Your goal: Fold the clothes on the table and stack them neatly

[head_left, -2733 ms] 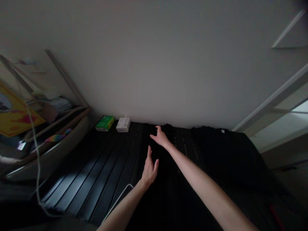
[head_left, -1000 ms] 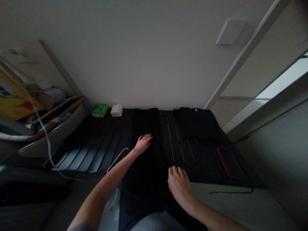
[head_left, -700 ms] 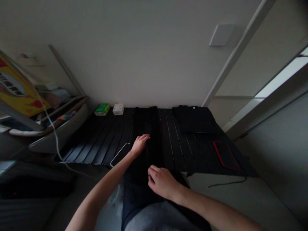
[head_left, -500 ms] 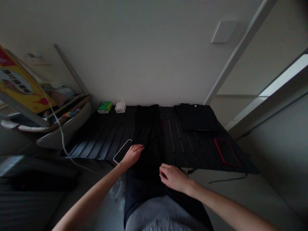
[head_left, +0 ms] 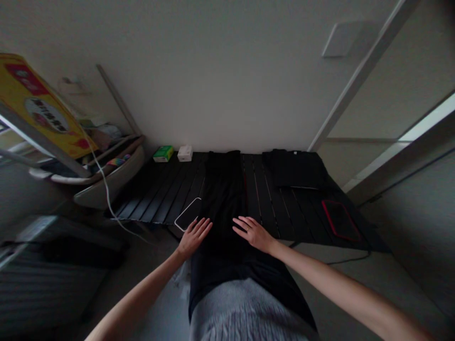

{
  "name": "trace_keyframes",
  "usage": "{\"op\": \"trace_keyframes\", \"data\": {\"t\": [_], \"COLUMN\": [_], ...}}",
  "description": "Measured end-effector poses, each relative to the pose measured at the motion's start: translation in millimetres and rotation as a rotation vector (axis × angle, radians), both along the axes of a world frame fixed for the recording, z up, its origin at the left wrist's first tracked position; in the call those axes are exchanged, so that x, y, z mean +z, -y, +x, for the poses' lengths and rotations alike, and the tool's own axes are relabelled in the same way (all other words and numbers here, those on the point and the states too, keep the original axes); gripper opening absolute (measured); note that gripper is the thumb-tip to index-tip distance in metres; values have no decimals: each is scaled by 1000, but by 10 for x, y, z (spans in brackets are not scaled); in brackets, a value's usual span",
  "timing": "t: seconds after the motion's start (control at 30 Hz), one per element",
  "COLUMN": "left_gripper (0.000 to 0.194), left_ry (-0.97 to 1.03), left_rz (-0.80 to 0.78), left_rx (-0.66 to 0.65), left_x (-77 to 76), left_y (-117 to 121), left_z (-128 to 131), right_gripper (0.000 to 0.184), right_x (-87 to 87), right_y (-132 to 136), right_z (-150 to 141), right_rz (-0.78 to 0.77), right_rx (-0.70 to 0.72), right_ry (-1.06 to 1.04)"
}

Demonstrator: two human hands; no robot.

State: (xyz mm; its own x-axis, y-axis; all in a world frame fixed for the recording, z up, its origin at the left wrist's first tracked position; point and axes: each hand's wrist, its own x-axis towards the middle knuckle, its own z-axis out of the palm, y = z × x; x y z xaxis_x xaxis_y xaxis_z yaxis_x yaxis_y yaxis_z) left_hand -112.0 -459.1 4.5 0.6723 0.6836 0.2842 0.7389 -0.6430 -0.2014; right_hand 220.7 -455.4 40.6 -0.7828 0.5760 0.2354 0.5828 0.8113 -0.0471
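A long black garment (head_left: 224,194) lies lengthwise down the middle of a low black slatted table (head_left: 159,192) and hangs over its front edge toward my lap. My left hand (head_left: 194,236) lies flat and open on the garment's left side near the table's front edge. My right hand (head_left: 251,232) rests flat and open on the garment's right side, fingers spread. A phone with a pale rim (head_left: 188,213) lies just beyond my left fingertips.
A folded black shirt (head_left: 296,168) sits at the table's back right, a red-edged dark tablet (head_left: 337,220) in front of it. A green box (head_left: 163,153) and a white box (head_left: 185,153) stand by the wall. A shelf with a white cable (head_left: 106,192) is on the left.
I have pulled back from the wall. Both hands slid down the garment toward the table's front edge; my right hand, curled half a second ago, now lies flat and open.
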Motion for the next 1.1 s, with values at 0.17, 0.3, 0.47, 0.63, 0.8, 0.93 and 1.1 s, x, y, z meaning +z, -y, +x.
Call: {"op": "trace_keyframes", "data": {"t": [0.17, 0.3, 0.47, 0.63, 0.8, 0.93, 1.1], "left_gripper": [66, 67, 70, 70, 64, 60, 65], "left_ry": [-64, -25, -17, -15, 40, 37, -35], "left_rz": [83, 77, 44, 40, 78, 60, 2], "left_rx": [21, 119, 164, 159, 155, 125, 100], "left_x": [-104, -174, -215, -242, -279, -248, -119], "left_y": [112, 244, 256, 212, 175, 138, 102], "left_z": [-52, -10, 21, -5, 21, 35, -9], "right_gripper": [30, 23, 13, 17, 22, 22, 37], "right_x": [-47, -5, 37, 276, 589, 643, 532], "right_y": [184, 383, 499, 585, 664, 720, 578], "right_z": [94, 23, -110, -77, -118, -155, 54], "right_rz": [-31, -132, -9, 114, 60, -161, -101], "right_rx": [42, -98, -128, -100, -189, -38, 125], "right_ry": [6, -21, -36, -201, -154, 66, 171]}}
